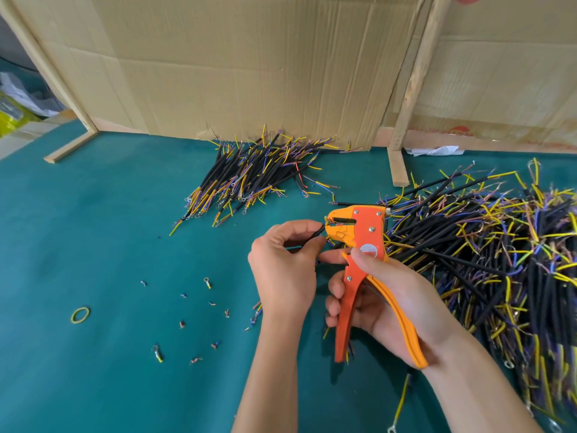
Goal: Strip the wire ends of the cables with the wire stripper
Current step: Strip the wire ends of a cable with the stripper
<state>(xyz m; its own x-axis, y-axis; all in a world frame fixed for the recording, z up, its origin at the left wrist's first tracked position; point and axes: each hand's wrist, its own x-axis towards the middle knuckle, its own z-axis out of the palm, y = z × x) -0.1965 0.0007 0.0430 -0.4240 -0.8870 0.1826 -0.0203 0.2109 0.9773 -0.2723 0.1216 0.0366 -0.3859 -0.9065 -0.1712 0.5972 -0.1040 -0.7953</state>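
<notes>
The whole coming move turns on how the black cable [317, 233] lines up with the head of the wire stripper [359, 245]. The left hand [285, 260] pinches the cable between curled fingers and thumb, just left of the tool's head, so that the cable's long axis runs up and to the right, its far end reaching into the stripper's mouth. The right hand [387, 304] wraps round the two handles, which splay apart below it, so the squeeze looks not yet made; the tool stands roughly upright over the green counter [109, 245], its head pointing left toward the cable. The left hand is thus the one nearer the cable's end, while the right only carries the tool. Whether a conductor sits properly between the blades is too small to tell. In my judgement, the next step calls for closing the handles while the left hand keeps the cable steady along that same line. A large pile of cables [487, 260] lies to the right, touching nothing held, and a smaller pile [253, 176] lies farther back near the cardboard [249, 64]. Cut scraps [187, 320] dot the counter to the left.
</notes>
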